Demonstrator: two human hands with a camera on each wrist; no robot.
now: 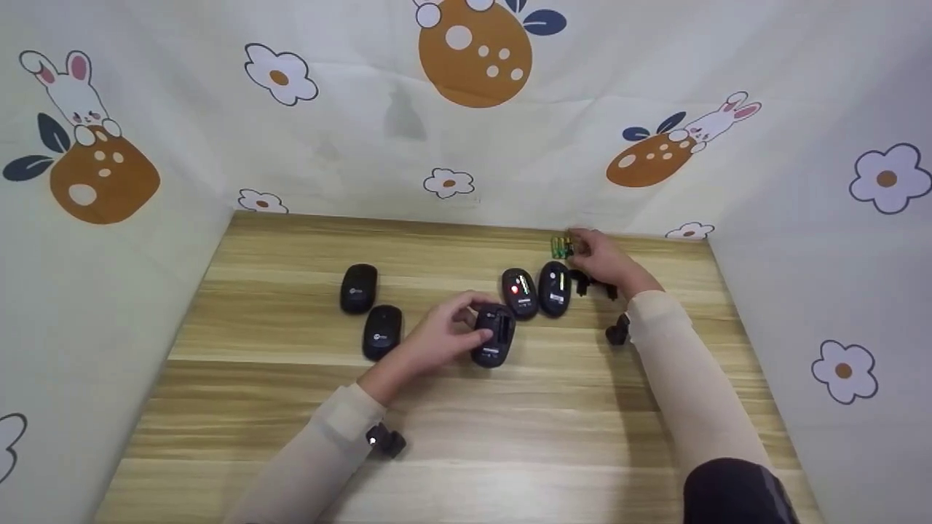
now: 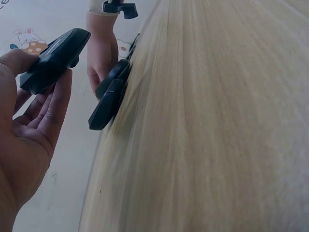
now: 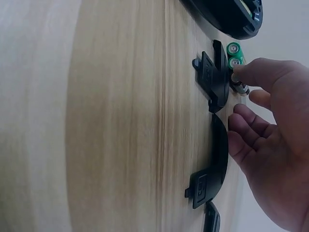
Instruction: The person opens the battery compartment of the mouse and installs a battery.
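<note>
My left hand [image 1: 440, 336] grips a black computer mouse [image 1: 492, 353], underside up, with its battery slot bare. In the left wrist view that mouse [image 2: 54, 60] is raised above the table between thumb and fingers. At the back right, my right hand [image 1: 603, 256] pinches a battery [image 3: 240, 88] with its thumb over it; the fingertips are partly hidden. Beside it lie green batteries [image 1: 558, 248]. Just left of this hand are two upturned mice, one with a red light [image 1: 520, 300] and one dark [image 1: 555, 291], each with a battery showing.
Black mouse covers [image 3: 208, 181] lie in a row by my right hand. Two mice lie right side up on the left, a rear one [image 1: 359, 289] and a nearer one [image 1: 382, 332]. A patterned cloth [image 1: 349, 167] walls in the wooden table [image 1: 510, 451] at the back and sides.
</note>
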